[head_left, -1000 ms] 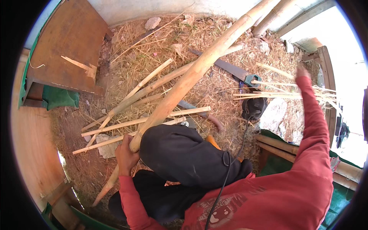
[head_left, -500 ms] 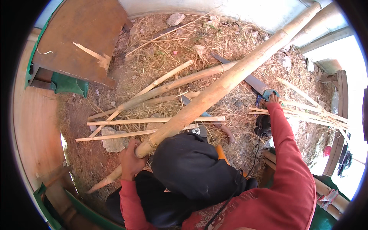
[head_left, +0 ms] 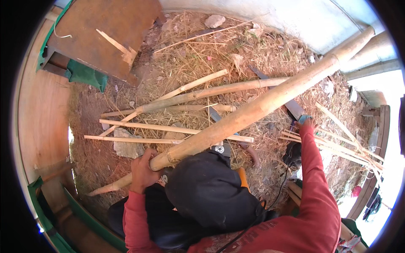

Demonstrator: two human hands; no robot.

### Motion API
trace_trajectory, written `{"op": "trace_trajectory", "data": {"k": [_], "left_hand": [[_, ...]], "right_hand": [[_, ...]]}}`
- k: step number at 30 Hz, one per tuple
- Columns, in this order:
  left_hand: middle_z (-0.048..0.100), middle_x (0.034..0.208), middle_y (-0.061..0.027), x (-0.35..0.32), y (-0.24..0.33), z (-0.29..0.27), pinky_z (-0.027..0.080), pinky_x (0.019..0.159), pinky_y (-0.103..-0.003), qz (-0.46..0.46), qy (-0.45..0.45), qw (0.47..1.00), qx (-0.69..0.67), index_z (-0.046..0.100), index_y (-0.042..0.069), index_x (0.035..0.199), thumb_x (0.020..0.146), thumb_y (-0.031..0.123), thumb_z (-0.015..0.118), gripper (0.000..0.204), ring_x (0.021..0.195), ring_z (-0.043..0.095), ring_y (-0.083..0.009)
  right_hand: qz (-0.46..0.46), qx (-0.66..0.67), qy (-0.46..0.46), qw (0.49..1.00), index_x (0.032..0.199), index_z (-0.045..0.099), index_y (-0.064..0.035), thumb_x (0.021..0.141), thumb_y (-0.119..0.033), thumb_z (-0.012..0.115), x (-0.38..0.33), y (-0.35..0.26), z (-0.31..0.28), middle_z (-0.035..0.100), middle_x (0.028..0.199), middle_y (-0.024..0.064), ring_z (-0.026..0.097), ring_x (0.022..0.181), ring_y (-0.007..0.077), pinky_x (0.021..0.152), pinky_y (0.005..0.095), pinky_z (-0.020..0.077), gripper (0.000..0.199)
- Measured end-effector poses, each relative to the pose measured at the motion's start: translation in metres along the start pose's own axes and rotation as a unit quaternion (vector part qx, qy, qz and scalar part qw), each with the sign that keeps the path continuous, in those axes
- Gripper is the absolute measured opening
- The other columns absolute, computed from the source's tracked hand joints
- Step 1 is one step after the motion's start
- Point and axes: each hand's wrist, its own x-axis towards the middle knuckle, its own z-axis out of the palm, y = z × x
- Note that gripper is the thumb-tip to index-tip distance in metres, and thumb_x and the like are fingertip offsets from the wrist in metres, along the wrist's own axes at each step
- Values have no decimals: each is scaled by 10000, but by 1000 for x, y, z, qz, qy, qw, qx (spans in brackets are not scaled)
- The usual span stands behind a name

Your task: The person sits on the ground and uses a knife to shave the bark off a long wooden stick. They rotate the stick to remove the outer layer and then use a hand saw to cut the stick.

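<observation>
A long, thick bamboo pole (head_left: 253, 111) slants from the lower left up to the far right, across my knee. My left hand (head_left: 143, 172) is closed round it near its lower end. Off to the right, my right hand (head_left: 309, 125) grips the teal handle of a handsaw (head_left: 294, 109). The saw lies on the straw-covered ground, its blade pointing far left and passing beneath the pole. Between my knee and the pole, a second tool with a bluish part (head_left: 215, 114) is partly hidden by the pole.
Thinner bamboo poles (head_left: 211, 91) and split strips (head_left: 156, 126) lie beyond my left hand. More split strips (head_left: 337, 147) are at the right. A wooden cabinet (head_left: 93, 33) stands far left, a pale wall (head_left: 291, 17) at the back. A stone (head_left: 126, 145) sits near the strips.
The whole view has shifted, so most things sit slightly to the right. My left hand stays on the pole, and my right hand stays on the saw handle.
</observation>
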Motion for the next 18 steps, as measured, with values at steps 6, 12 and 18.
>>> {"op": "trace_trajectory", "data": {"k": [6,12,18], "left_hand": [[657,733,-113,5,5,-3,503,617,-412,-5,-13,1000,22,547,115,918,659,143,773,345,701,650,-362],[643,708,-103,0,-3,3,465,624,-477,-9,2,1000,-4,527,146,932,618,166,757,390,708,627,-391],[635,690,-139,-2,2,-6,465,643,-494,-21,-16,1000,-11,530,137,913,633,163,738,350,706,617,-402]], "right_hand": [[-52,-91,87,991,1127,671,-45,809,-581,567,7,18,6,461,1383,131,364,1336,288,1145,537,143,631],[-238,-94,184,949,873,699,-59,819,-403,575,-18,60,-100,658,956,97,569,1046,240,1159,503,166,370],[-284,-66,244,925,880,620,-85,905,-377,595,-79,79,-261,642,892,110,639,833,272,776,428,504,295]]}}
